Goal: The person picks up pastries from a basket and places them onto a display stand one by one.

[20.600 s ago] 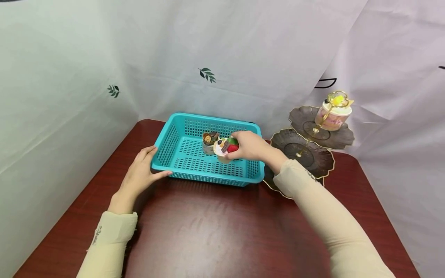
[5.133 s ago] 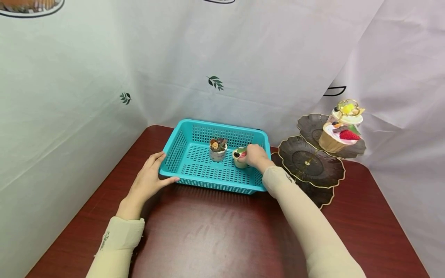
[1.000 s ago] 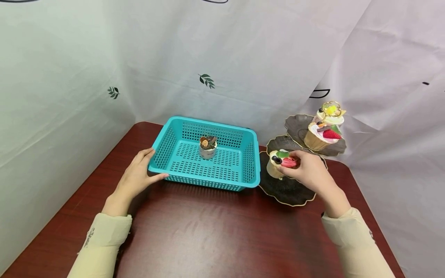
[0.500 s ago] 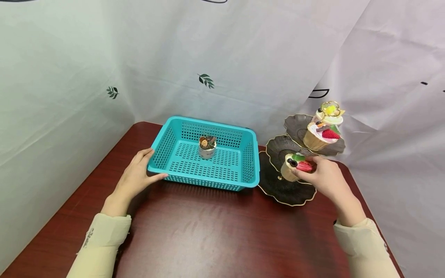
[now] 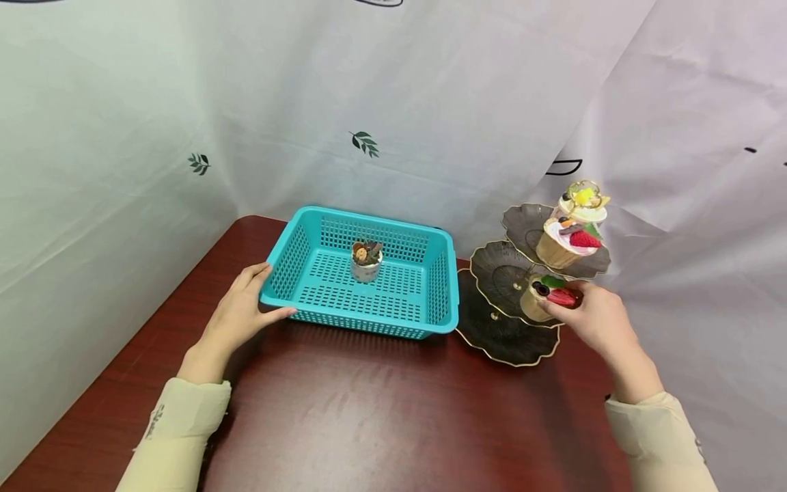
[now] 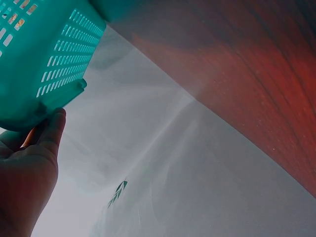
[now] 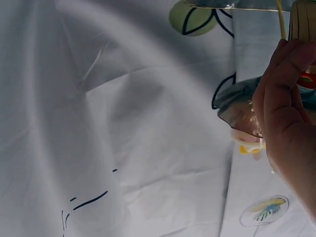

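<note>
My right hand point(image 5: 599, 318) pinches a small cupcake point(image 5: 533, 304) topped with a strawberry, dark berries and a green leaf. It overlaps the right part of the middle tier point(image 5: 498, 273) of a dark, gold-rimmed tiered stand in the head view. Only a sliver of red topping and the pale cup wall point(image 7: 302, 22) show beside the fingers in the right wrist view. My left hand point(image 5: 233, 318) rests on the near left corner of a turquoise basket point(image 5: 363, 321), fingers and thumb extended along its rim. Inside the basket stands a chocolate-topped cupcake point(image 5: 365, 270).
On the stand's top tier point(image 5: 522, 222) are a strawberry cupcake point(image 5: 559, 249) and, behind it, a cupcake with yellow fruit point(image 5: 581, 205). The lowest tier point(image 5: 498, 345) sits by the basket's right side. A patterned white cloth point(image 5: 393, 102) hangs behind the dark red table point(image 5: 369, 410).
A strawberry cupcake went from basket to top tier. My right hand lifted another from the basket, then carried it rightward to the middle tier over the last second. The left hand stayed.
</note>
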Motion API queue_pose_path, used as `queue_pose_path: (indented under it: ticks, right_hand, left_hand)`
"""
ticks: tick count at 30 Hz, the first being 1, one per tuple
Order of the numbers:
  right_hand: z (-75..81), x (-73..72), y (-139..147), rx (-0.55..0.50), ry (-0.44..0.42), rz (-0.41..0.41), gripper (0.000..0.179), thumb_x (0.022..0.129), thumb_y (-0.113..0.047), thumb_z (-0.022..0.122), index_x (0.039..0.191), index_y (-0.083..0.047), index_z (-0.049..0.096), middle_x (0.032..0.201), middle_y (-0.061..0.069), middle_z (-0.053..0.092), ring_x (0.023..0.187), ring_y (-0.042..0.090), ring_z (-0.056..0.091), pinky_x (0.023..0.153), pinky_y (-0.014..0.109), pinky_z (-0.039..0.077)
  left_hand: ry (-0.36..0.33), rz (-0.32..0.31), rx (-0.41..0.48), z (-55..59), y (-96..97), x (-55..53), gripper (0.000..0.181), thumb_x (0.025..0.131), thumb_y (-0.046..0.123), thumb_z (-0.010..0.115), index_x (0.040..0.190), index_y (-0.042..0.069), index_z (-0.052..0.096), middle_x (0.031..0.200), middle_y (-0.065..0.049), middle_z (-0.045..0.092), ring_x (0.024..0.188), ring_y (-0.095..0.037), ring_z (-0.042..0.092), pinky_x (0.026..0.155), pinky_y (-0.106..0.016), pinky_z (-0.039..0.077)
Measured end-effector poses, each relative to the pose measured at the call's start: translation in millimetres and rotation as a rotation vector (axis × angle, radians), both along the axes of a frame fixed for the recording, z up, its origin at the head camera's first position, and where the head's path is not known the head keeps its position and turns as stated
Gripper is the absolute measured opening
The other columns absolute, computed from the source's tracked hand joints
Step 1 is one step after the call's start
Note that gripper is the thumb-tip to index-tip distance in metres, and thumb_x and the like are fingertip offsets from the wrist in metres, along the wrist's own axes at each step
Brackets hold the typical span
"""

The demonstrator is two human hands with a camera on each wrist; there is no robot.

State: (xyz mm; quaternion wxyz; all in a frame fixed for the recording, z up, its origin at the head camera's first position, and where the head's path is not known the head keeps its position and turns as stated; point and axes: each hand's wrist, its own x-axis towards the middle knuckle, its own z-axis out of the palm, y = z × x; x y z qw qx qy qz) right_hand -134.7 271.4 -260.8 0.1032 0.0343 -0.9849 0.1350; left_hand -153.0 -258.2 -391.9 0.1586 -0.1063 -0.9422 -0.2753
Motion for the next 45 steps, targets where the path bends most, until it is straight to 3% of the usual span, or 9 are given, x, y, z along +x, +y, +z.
queue_pose_path:
  ticks: [12,18,29,40,45]
  right_hand:
    - [-15.3,-10.4,15,-0.035,-0.005,-0.050,0.041,0.082,-0.042,0.069,0.095,-0.002,0.065,0.078,0.016,0.066,0.070,0.033,0.059,0.056,0.032,0.040]
    - [-17.4,-19.1,19,-0.055,0.043,-0.058,0.040,0.080,-0.038,0.071,0.090,0.000,0.065,0.078,0.022,0.067,0.069,0.039,0.060,0.058,0.044,0.045]
    - [-20.4,-30.8,23,-0.103,0.067,-0.049,0.054,0.080,-0.036,0.072,0.112,0.005,0.056,0.099,0.034,0.064,0.089,0.052,0.059,0.073,0.058,0.047]
    - [-29.0,-41.7,30,-0.122,0.106,-0.045,0.055,0.081,-0.033,0.072,0.116,0.007,0.056,0.104,0.034,0.063,0.094,0.055,0.057,0.078,0.061,0.046]
    - [-31.7,-47.9,30,-0.110,0.151,-0.014,0.052,0.079,-0.031,0.073,0.110,0.008,0.058,0.099,0.034,0.064,0.090,0.055,0.057,0.076,0.061,0.045]
  left_hand:
    - [-0.014,0.001,-0.003,-2.5,-2.3,2.7,0.094,0.076,0.043,0.079,0.142,-0.009,0.037,0.145,-0.025,0.035,0.130,-0.041,0.036,0.098,-0.062,0.044]
    - [-0.018,0.003,0.005,-1.7,-2.9,4.0,0.094,0.077,0.043,0.079,0.143,-0.008,0.037,0.146,-0.025,0.035,0.130,-0.040,0.036,0.097,-0.063,0.044]
    - [-0.020,0.008,0.006,-2.2,-1.5,4.0,0.095,0.077,0.044,0.078,0.143,-0.008,0.036,0.146,-0.025,0.035,0.130,-0.041,0.036,0.098,-0.063,0.043]
    - [-0.009,0.006,0.003,-3.5,0.2,1.2,0.094,0.076,0.043,0.079,0.143,-0.008,0.037,0.146,-0.024,0.035,0.130,-0.040,0.037,0.096,-0.062,0.045]
    - [-0.003,0.010,0.002,-3.8,0.5,0.3,0.094,0.076,0.043,0.080,0.143,-0.008,0.038,0.145,-0.024,0.036,0.129,-0.040,0.037,0.096,-0.062,0.045]
